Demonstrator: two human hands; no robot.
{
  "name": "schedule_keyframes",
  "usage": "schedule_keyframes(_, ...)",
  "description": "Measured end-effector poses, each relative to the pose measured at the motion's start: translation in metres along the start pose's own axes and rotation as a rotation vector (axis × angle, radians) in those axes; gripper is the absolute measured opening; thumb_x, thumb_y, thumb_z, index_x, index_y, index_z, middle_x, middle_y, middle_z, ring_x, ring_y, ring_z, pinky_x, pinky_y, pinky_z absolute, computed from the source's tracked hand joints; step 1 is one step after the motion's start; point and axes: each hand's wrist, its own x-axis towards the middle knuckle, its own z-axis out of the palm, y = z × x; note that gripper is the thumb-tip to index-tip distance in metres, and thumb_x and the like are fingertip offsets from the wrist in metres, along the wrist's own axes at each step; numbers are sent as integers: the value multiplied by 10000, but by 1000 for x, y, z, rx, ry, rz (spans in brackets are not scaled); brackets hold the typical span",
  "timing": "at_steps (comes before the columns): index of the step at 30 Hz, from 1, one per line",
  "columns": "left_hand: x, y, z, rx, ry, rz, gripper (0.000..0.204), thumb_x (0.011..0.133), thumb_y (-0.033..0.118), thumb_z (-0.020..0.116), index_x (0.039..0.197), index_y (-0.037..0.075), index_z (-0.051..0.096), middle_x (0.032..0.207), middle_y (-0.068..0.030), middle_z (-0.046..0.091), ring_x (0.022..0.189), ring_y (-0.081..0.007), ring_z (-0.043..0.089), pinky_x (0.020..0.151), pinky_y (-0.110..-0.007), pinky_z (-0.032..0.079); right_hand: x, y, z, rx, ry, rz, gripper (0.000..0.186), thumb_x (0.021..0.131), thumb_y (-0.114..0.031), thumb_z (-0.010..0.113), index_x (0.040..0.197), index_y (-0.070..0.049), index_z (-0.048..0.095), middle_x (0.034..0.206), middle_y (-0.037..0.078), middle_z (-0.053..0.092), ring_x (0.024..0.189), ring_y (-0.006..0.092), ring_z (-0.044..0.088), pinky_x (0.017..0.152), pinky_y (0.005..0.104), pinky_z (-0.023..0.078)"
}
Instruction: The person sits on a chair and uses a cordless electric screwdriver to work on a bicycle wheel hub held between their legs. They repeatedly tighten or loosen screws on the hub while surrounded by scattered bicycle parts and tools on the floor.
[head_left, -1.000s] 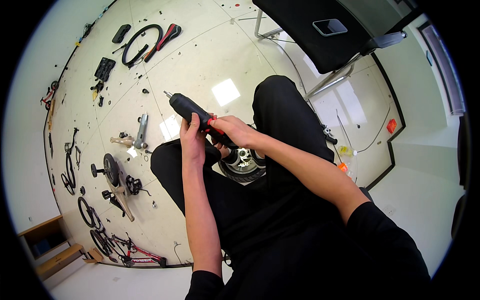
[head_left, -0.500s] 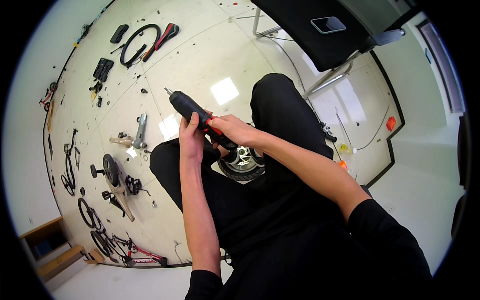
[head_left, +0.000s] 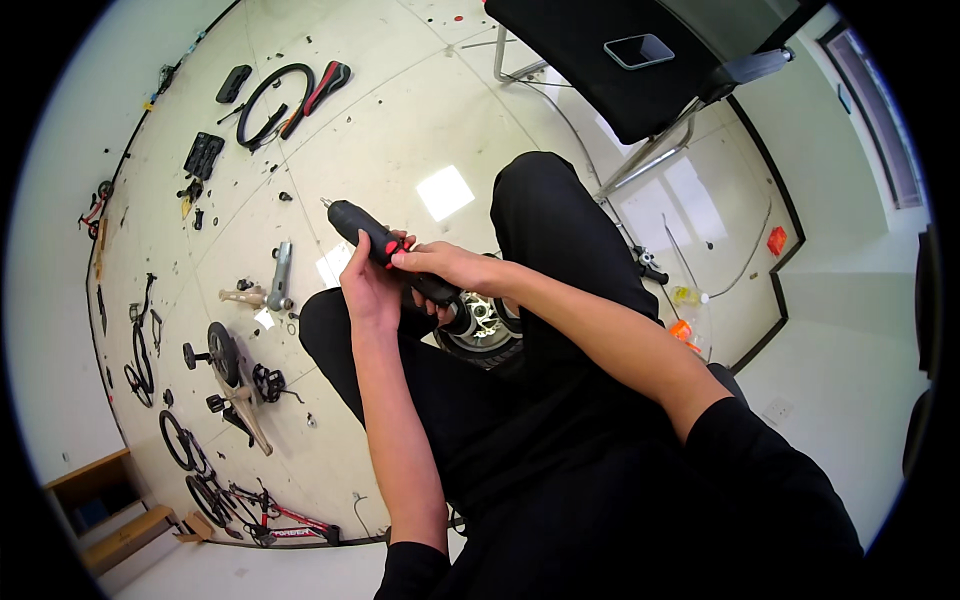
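Between my knees I hold a black cordless screwdriver [head_left: 358, 222] with red parts, its bit pointing to the far left. My left hand [head_left: 372, 292] is closed around the underside of its body. My right hand [head_left: 455, 266] grips it nearer the rear end, the thumb lying by a red part. Some of the fingers are hidden behind the tool. Below the hands, a small wheel [head_left: 482, 345] with a black tyre and a metal disc shows between my legs, partly covered.
A black chair [head_left: 600, 75] with a phone [head_left: 638, 51] on it stands at the far right. On the left floor lie a grey metal part [head_left: 281, 275], a beige frame piece [head_left: 246, 415], a bare tyre [head_left: 243, 120], a saddle [head_left: 327, 86], an opened tool case [head_left: 203, 156] and a red bicycle frame [head_left: 290, 530].
The screwdriver has shifted slightly left and turned a little, showing more of its red part. My right thumb has moved beside that red part. The whole view has shifted slightly.
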Motion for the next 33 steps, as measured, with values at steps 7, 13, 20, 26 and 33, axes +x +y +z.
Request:
schedule_keyframes(7, -7, 7, 6, 30, -49, -6, 465, 978, 378, 479, 1190, -35, 493, 1058, -184, 617, 1027, -312, 599, 954, -423, 434, -7, -1, 10, -3, 19, -51, 534, 901, -486, 596, 975, 42, 560, 679, 84, 601, 537, 149, 616, 470, 261, 509)
schedule_keyframes(13, -15, 11, 9, 111, -19, 2, 526, 966, 385, 497, 1280, -34, 453, 1124, -206, 605, 1064, -311, 596, 968, -424, 432, -4, 3, 13, -77, 82, -153, 417, 875, -356, 655, 1003, 30, 565, 710, 75, 592, 564, 147, 598, 536, 279, 498)
schedule_keyframes(20, -14, 10, -3, 108, -72, 45, 522, 939, 289, 515, 1333, -39, 413, 1222, -231, 572, 1111, -317, 582, 1003, -425, 418, 3, 15, 9, -78, 153, -224, 372, 871, -318, 663, 1009, 18, 582, 708, 71, 588, 573, 149, 594, 542, 281, 488)
schedule_keyframes(26, -15, 9, -7, 108, -146, 94, 598, 810, 55, 677, 1339, -9, 405, 1216, -225, 586, 1110, -300, 591, 981, -434, 445, -3, 6, 7, 138, 50, -177, 393, 907, -369, 612, 962, 20, 599, 705, 94, 600, 578, 171, 610, 538, 286, 504)
schedule_keyframes(33, -18, 10, 1, 104, -308, 102, 720, 792, 59, 720, 1411, 22, 354, 1207, -235, 586, 1128, -321, 585, 988, -442, 458, -10, 4, 2, 225, -108, -144, 407, 944, -414, 533, 919, -10, 572, 694, 108, 605, 562, 195, 615, 543, 296, 516)
